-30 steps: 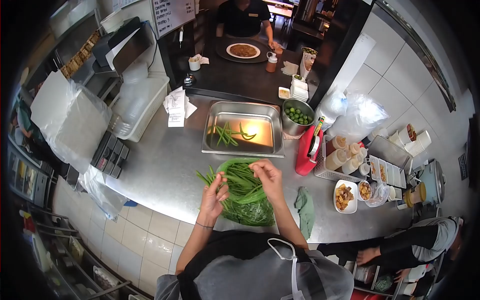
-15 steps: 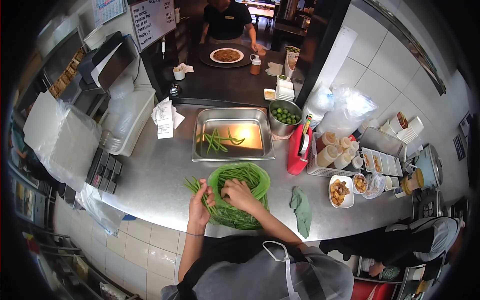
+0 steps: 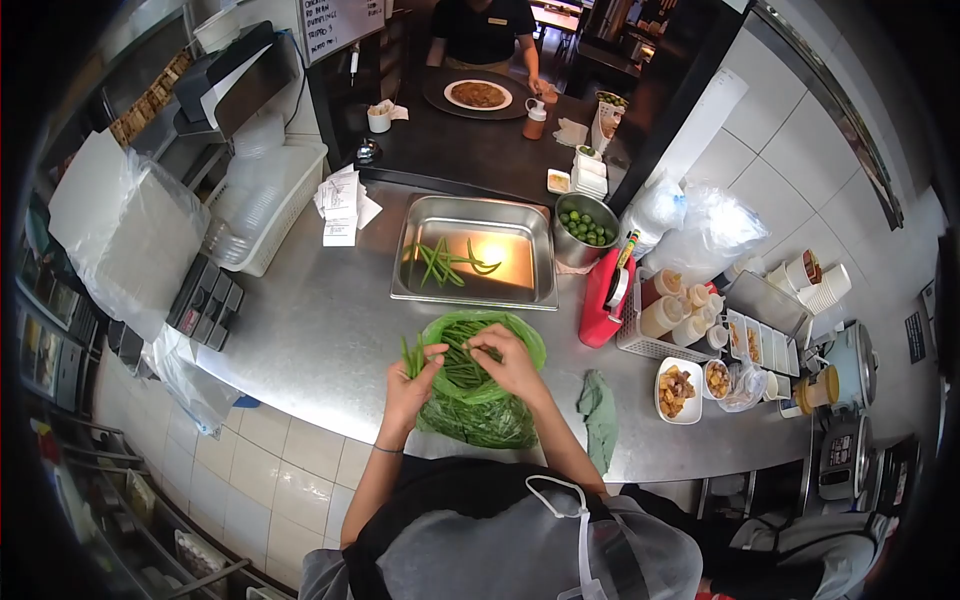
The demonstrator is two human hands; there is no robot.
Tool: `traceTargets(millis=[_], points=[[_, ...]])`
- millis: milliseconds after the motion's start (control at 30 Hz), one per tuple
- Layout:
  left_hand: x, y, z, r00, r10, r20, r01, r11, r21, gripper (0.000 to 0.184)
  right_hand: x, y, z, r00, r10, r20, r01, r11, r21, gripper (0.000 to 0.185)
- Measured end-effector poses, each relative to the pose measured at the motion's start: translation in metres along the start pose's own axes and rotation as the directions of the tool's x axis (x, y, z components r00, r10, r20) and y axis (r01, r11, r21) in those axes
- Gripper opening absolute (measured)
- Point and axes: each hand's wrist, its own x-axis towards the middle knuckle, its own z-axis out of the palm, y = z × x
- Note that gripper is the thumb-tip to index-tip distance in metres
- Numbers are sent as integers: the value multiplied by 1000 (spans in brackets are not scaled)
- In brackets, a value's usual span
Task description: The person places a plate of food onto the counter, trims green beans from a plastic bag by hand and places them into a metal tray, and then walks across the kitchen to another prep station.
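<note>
A green plastic bag (image 3: 530, 340) full of green beans (image 3: 462, 372) stands open at the counter's front edge. My left hand (image 3: 412, 385), at the bag's left rim, is closed around several green beans that stick up past its fingers. Over the bag's mouth, my right hand (image 3: 507, 360) is closed in a pinch, its fingertips close to those of the left; what it pinches looks like a green bean, partly hidden by the fingers. Just beyond the bag, a steel tray (image 3: 400, 285) holds several green beans (image 3: 437, 264) on its left side and middle.
Right of the tray are a steel pot of green limes (image 3: 585, 229), a red container (image 3: 604, 300) and a basket of sauce bottles (image 3: 662, 316). A green cloth (image 3: 598, 420) lies right of the bag. Receipts (image 3: 342, 205) lie left. A person (image 3: 484, 40) stands behind the pass by a plate (image 3: 478, 95).
My right hand has lifted out of the beans in the bag and now pinches near my left fingertips. My left hand has turned inward with its beans. The camera view has shifted slightly.
</note>
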Motion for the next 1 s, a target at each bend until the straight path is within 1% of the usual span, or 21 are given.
traceTargets(millis=[33, 67, 100, 133, 167, 200, 233, 267, 333, 367, 400, 433, 500, 633, 700, 733, 800, 833, 900, 933, 1000], points=[[0, -4, 3, 1000, -2, 1, 2, 1000, -3, 19, 0, -5, -3, 999, 53, -9, -51, 991, 121, 13], [2, -10, 8, 997, 75, -12, -74, 995, 66, 21, 0, -6, -4, 1000, 7, -29, -4, 993, 121, 12], [4, -15, 13, 988, 154, -20, -150, 979, 136, 22, -1, -10, -5, 1000, 6, -30, -2, 993, 118, 12], [7, -20, 16, 974, 224, -14, -218, 961, 170, 24, -2, -15, -5, 998, 46, 52, -55, 981, 185, 13], [10, -25, 19, 974, 225, -18, -219, 961, 167, 24, -4, -18, -4, 987, 82, 139, -114, 962, 246, 13], [11, -28, 21, 959, 282, -33, -275, 951, 140, 22, -3, -18, 4, 989, 66, 133, -108, 934, 340, 14], [12, -30, 22, 940, 338, -50, -330, 937, 114, 21, -3, -18, 4, 988, 66, 138, -109, 934, 339, 14], [11, -30, 20, 940, 337, -54, -329, 937, 114, 21, -3, -18, 5, 987, 72, 141, -115, 939, 323, 15], [9, -18, 16, 965, 223, -137, -219, 975, 41, 19, -2, -21, 4, 986, 77, 145, -119, 944, 307, 15], [8, -10, 14, 965, 224, -138, -220, 975, 42, 19, -2, -19, 5, 970, 116, 214, -186, 920, 344, 15], [6, -3, 12, 965, 195, -175, -203, 979, -29, 19, -3, -16, 6, 947, 152, 284, -256, 891, 374, 15], [6, 1, 8, 964, 164, -210, -188, 977, -100, 19, -6, -9, 10, 947, 151, 285, -255, 891, 375, 15], [11, -2, -2, 956, 182, -228, -216, 967, -133, 19, -10, 3, 18, 950, 138, 282, -276, 793, 544, 14], [11, 2, -12, 950, 190, -249, -231, 962, -148, 20, -13, 13, 12, 940, 112, 321, -274, 808, 521, 12], [10, 1, -11, 954, 193, -229, -226, 966, -127, 19, -13, 13, 11, 952, 135, 274, -252, 856, 452, 11], [9, 1, -10, 955, 191, -228, -223, 967, -126, 19, -13, 10, 10, 952, 138, 274, -254, 855, 452, 11], [8, 2, -7, 952, 214, -221, -238, 968, -85, 19, -12, 0, 6, 976, 149, 159, -194, 929, 317, 10], [8, 1, -6, 951, 215, -223, -239, 967, -86, 19, -11, -5, 3, 976, 147, 161, -192, 929, 316, 10], [7, 1, -5, 962, 190, -198, -220, 965, -145, 18, -10, -10, -2, 975, 137, 173, -174, 961, 215, 7], [8, 0, -6, 961, 191, -198, -221, 964, -146, 18, -11, -6, -1, 975, 136, 174, -172, 962, 214, 7], [9, -2, -8, 973, 153, -172, -186, 962, -202, 18, -11, 2, 3, 1000, 1, -17, 7, 905, 426, 8]])
